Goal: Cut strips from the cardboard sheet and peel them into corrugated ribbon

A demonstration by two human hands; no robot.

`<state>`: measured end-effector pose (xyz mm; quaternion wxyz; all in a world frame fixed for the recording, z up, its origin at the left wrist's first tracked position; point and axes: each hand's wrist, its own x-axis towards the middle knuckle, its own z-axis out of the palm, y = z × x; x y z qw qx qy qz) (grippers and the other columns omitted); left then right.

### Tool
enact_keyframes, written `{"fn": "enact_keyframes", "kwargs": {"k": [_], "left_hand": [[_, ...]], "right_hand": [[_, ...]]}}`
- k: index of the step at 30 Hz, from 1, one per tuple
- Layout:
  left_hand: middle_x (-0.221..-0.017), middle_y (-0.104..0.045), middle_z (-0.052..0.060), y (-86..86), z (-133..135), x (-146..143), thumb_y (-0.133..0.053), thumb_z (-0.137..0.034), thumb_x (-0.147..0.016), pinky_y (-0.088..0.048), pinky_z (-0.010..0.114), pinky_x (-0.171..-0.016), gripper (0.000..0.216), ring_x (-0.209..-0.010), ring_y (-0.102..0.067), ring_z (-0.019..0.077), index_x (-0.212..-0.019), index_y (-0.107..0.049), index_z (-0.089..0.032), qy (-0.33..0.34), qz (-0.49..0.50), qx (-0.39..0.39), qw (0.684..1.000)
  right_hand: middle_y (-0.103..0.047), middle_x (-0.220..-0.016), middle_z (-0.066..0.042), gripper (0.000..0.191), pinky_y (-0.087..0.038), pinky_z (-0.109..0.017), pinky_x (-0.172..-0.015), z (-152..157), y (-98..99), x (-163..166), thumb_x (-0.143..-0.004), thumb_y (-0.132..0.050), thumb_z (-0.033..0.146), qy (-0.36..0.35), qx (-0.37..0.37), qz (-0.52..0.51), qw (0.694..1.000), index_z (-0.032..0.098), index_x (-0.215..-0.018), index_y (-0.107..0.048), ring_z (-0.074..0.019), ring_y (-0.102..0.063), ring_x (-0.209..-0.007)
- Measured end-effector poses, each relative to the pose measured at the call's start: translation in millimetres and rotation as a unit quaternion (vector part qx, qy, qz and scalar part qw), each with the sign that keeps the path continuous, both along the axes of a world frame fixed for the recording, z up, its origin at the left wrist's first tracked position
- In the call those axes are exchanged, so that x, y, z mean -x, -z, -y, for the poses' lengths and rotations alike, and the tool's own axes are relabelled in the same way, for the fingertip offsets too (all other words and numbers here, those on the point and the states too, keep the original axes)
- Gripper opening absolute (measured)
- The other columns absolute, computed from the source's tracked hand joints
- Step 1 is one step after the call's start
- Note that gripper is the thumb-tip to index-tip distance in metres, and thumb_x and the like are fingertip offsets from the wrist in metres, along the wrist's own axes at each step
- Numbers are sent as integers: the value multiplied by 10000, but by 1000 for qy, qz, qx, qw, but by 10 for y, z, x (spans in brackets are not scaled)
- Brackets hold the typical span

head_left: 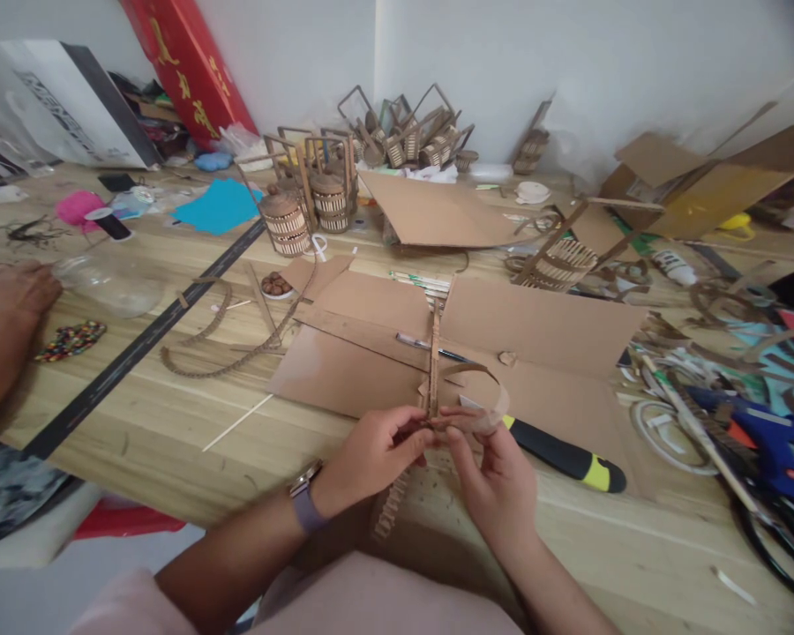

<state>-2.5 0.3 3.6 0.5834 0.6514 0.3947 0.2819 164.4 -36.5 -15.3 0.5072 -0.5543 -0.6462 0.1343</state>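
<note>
At table edge: upright corrugated cardboard strip [434, 362] pinched at base by left hand [370, 459]; right hand [496, 481] pinching curved strip [483, 388] alongside.

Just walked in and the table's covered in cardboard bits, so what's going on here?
A person holds a corrugated cardboard strip piece between both hands, left hand and right hand pinching its lower end above flat cardboard sheets. A black-and-yellow cutter lies beside them. Small cardboard baskets stand farther back. Another person's hand rests at the left edge.
</note>
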Motion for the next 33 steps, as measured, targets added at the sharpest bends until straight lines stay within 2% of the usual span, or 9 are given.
{"fn": "enact_keyframes", "kwargs": {"k": [4, 7, 16, 25, 29, 33], "left_hand": [[-792, -714, 41, -20, -21, -1, -503, -325, -959, -487, 212, -629, 287, -682, -667, 140, -1049, -694, -131, 3, 0, -4, 1000], [-818, -718, 43, -18, -25, 2, -508, -292, -952, -479, 208, -635, 265, -695, -665, 139, -1045, -697, -131, -8, -10, -22, 1000], [-734, -686, 28, -23, -6, -9, -505, -303, -947, -453, 191, -595, 263, -661, -652, 134, -963, -695, -121, -17, -10, -18, 1000], [-734, -687, 18, 23, -17, -16, -472, -311, -971, -435, 194, -586, 291, -643, -638, 128, -1009, -708, -145, -21, -8, -28, 999], [-671, -660, 0, 38, -18, -20, -498, -272, -950, -418, 177, -560, 242, -609, -624, 113, -907, -699, -142, -36, -25, -33, 998], [-652, -649, -4, 52, -10, -24, -504, -252, -933, -421, 171, -560, 222, -602, -613, 107, -850, -676, -138, -47, -29, -44, 998]], "right_hand": [[-730, -911, -16, 32, -511, -373, -790, -13, -41, 5, -916, -600, 242, -33, -68, 106, 992, 267, -935, -601, -198, -688, -900], [-724, -935, -25, 92, -492, -375, -794, -38, -55, 15, -895, -622, 189, -45, -98, 150, 983, 258, -943, -583, -202, -681, -908], [-743, -949, -25, 92, -448, -368, -818, -44, -52, 14, -917, -582, 152, -24, -124, 192, 973, 240, -925, -558, -200, -673, -932], [-748, -1017, -50, 153, -427, -410, -871, -51, -54, 20, -882, -624, 130, -26, -153, 238, 959, 223, -998, -589, -236, -624, -978], [-743, -936, -35, 108, -423, -385, -839, -64, -66, 19, -894, -622, 154, -20, -139, 242, 960, 227, -955, -571, -218, -621, -930], [-736, -941, -34, 113, -436, -368, -799, -76, -38, 6, -883, -636, 157, -38, -127, 219, 967, 226, -960, -590, -207, -619, -880]]}}
